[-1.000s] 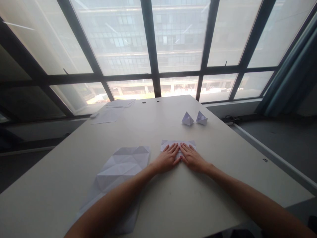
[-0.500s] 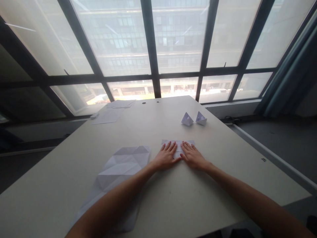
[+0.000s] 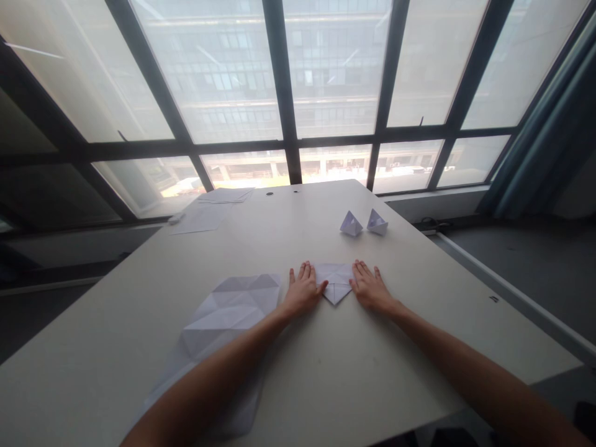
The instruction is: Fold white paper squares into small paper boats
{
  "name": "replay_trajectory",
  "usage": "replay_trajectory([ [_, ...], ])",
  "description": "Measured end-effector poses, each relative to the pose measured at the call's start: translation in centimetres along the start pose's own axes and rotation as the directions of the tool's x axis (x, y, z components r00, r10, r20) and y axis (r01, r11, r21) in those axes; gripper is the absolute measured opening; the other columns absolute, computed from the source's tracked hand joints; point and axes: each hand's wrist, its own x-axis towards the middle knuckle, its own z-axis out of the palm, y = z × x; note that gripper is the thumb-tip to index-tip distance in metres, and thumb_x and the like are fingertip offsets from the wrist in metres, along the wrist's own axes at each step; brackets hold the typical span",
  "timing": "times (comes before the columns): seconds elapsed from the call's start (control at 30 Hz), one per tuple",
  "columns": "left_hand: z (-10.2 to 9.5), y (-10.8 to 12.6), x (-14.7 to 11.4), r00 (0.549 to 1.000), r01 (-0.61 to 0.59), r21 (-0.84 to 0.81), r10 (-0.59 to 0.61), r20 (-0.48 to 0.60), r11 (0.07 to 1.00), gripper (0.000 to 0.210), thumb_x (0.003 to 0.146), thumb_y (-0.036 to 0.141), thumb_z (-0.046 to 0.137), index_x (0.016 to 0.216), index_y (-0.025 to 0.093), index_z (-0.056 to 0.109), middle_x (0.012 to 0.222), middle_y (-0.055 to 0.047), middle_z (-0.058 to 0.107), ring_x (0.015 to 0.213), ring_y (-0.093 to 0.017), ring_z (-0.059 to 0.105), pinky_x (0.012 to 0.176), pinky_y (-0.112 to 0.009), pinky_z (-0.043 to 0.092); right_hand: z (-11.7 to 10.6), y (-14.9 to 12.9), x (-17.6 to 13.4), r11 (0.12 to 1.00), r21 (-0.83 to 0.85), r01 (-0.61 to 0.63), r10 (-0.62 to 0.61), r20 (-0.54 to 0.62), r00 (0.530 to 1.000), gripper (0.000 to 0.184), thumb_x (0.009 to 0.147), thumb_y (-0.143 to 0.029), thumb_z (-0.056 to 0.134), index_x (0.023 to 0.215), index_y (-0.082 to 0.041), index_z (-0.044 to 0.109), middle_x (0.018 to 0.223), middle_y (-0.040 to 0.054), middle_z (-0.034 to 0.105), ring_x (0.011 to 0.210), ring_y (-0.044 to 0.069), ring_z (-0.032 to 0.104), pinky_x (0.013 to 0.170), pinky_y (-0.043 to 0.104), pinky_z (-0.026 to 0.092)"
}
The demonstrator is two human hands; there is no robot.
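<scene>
A folded sheet of white paper [image 3: 336,276] lies flat on the white table [image 3: 354,372], with a triangular point towards me. My left hand [image 3: 302,290] rests flat over its left end, fingers stretched forward and thumb on the paper. On the right end lies my right hand [image 3: 371,287], also flat with fingers extended. Both outer ends of the paper are partly covered by the hands. Left of it, under my left forearm, is a large creased sheet of paper [image 3: 228,308], partly hidden by the arm.
Two folded paper shapes [image 3: 351,225] stand upright towards the back right of the table. Several plain paper sheets [image 3: 200,220] lie at the far left. Large windows [image 3: 335,68] rise behind the table, and a blue curtain [image 3: 526,136] hangs at the right.
My hands have slid apart, from the middle of the folded paper out to its two ends. More of the paper's middle and its front point now shows.
</scene>
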Motion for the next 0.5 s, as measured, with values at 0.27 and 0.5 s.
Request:
replay_trajectory([
  [0.27,0.7,-1.2,0.5,0.998,-0.042,-0.017,0.041,-0.038,0.999,0.057,0.100,0.038,0.022,0.146,0.004,0.033,0.155,-0.020,0.025,0.146,-0.029,0.018,0.117,-0.051,0.014,-0.1,-0.1,0.1,1.000,0.011,-0.003,0.003,-0.014,1.000,0.060,0.098,-0.036,0.024,0.151,-0.007,0.024,0.159,0.0136,0.017,0.147,0.024,0.011,0.116,0.053,0.005],
  [0.5,0.4,-1.1,0.3,0.996,-0.056,-0.070,0.050,-0.076,0.996,0.049,0.099,0.037,0.029,0.143,0.017,0.040,0.154,-0.012,0.033,0.145,-0.029,0.021,0.115,-0.058,0.012,-0.1,-0.2,0.0,1.000,0.012,0.006,-0.005,-0.027,1.000,0.058,0.098,-0.032,0.025,0.150,-0.007,0.026,0.158,0.0136,0.019,0.147,0.024,0.014,0.116,0.054,0.008],
])
